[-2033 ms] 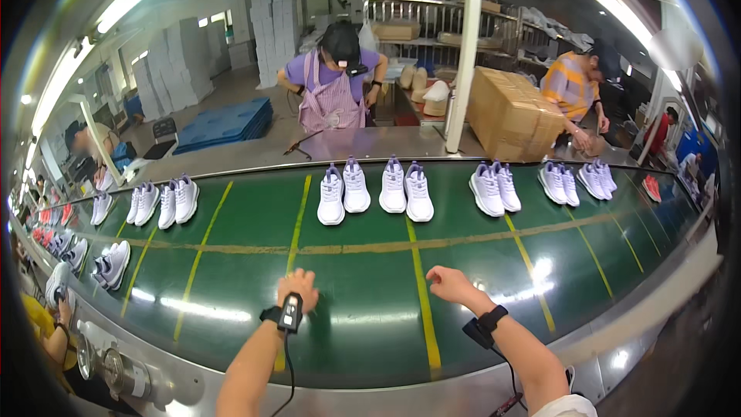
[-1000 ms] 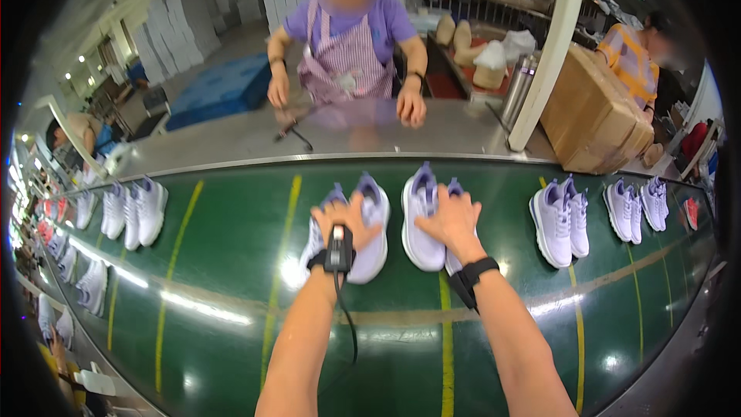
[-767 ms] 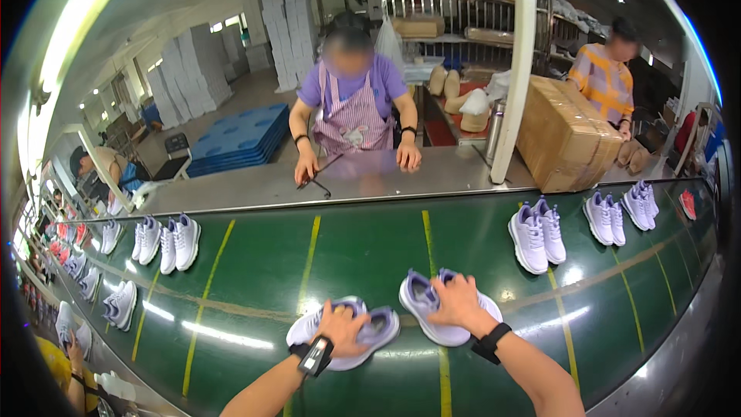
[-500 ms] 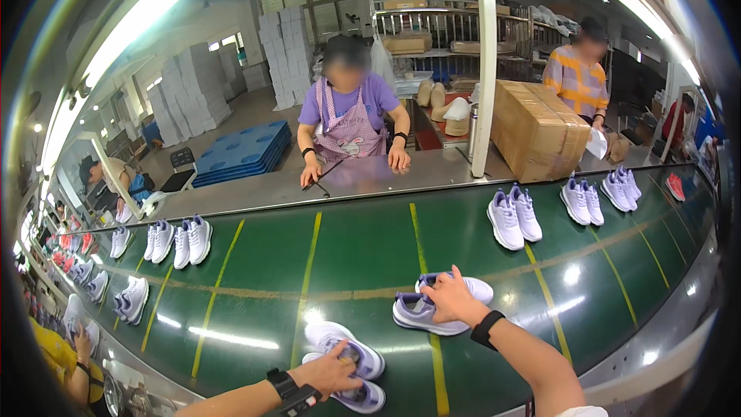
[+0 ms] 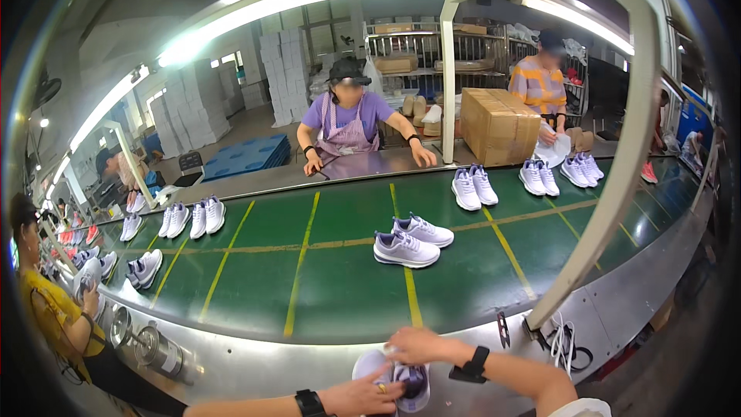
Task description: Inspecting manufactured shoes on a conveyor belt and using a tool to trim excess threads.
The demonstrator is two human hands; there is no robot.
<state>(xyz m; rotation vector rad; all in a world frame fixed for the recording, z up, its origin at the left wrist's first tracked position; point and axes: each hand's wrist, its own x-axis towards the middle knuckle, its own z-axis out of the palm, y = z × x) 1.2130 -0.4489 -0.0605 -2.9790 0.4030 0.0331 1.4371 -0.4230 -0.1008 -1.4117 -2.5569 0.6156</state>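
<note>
A pair of white sneakers, a left-side sneaker [image 5: 366, 365] and a right-side sneaker [image 5: 422, 395], sits on the metal ledge close to me. My left hand [image 5: 363, 396] reaches across them, fingers curled at the dark shoe opening. From the right, my right hand [image 5: 423, 346] bends over the tops of the sneakers, thumb and fingers closed against them. Its fingertips are partly hidden. Beyond my hands, another white pair [image 5: 409, 249] with purple-grey soles stands on the green conveyor belt [image 5: 340, 286].
More white pairs [image 5: 472, 187] line the belt's far side. A person in a purple shirt [image 5: 349, 112] stands opposite, hands on the far ledge. A white post [image 5: 594, 262] rises at right, beside a white cable [image 5: 562, 346]. At left, a person in yellow [image 5: 54, 301] holds a shoe.
My hands have come back from the belt to the near ledge with one sneaker pair. My right hand has left the other pair, which remains on the belt. The view has shifted.
</note>
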